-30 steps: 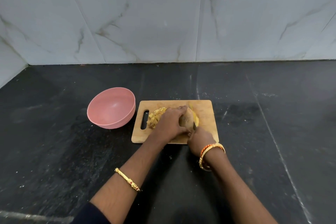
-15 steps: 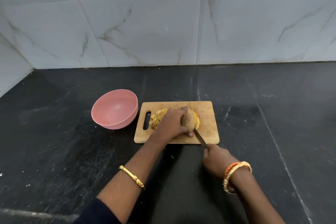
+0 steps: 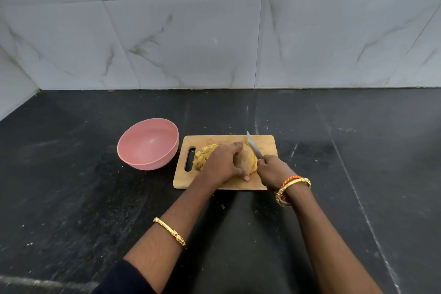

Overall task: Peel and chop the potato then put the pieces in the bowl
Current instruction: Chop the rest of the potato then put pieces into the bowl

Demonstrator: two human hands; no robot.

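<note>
A brown-skinned potato (image 3: 244,159) with a yellow cut face lies on the wooden cutting board (image 3: 267,145). My left hand (image 3: 220,162) grips it from the left, thumb at the near side. My right hand (image 3: 272,169) grips a knife (image 3: 253,144) whose blade slants up and away along the potato's right, cut side. Several yellow chopped pieces (image 3: 202,156) are piled on the board left of my left hand. A pink bowl (image 3: 148,144) stands on the counter left of the board, with nothing visible inside.
The board and bowl sit on a black stone counter (image 3: 71,198). A white marble-tiled wall (image 3: 214,43) rises behind it, and another wall closes the far left corner.
My right hand drew the knife back toward me off the board, then moved forward again; the blade now stands against the potato's right side. My left hand kept hold of the potato.
</note>
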